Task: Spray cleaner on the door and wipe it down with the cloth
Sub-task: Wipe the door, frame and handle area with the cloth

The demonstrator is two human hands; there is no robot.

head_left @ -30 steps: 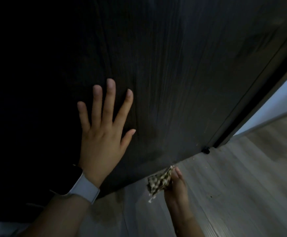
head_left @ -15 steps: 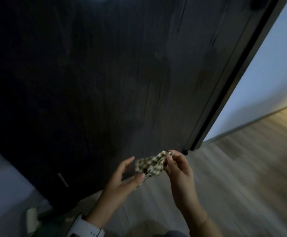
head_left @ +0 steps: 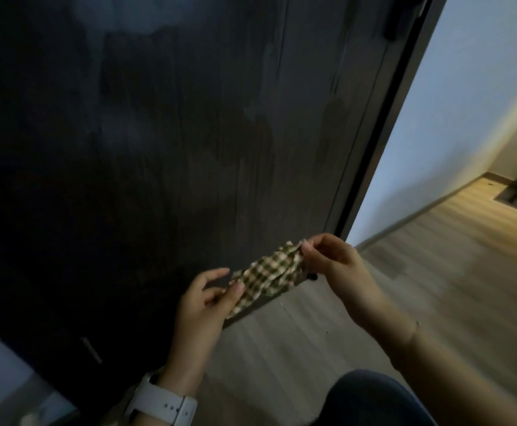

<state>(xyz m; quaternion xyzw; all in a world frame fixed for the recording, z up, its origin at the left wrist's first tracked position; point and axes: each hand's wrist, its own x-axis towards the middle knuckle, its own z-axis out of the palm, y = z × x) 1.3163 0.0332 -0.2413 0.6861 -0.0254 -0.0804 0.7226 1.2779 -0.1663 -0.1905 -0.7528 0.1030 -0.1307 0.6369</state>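
A dark wood-grain door (head_left: 174,142) fills most of the view, with pale wet streaks across its upper part. In front of its lower edge, both hands hold a small checked cloth (head_left: 268,275) stretched between them. My left hand (head_left: 203,305) pinches the cloth's lower left end, a white watch on that wrist. My right hand (head_left: 334,265) pinches the upper right end with its fingertips. No spray bottle is in view.
The door's dark frame edge (head_left: 383,133) runs down the right side, with a small black door stop (head_left: 312,276) at its foot. A pale wall (head_left: 466,103) and wooden floor (head_left: 451,287) lie to the right. My knee (head_left: 371,398) shows at the bottom.
My left hand left the door face and took hold of the cloth. Both hands rose and pulled the cloth out between them; the view tilted up and right.
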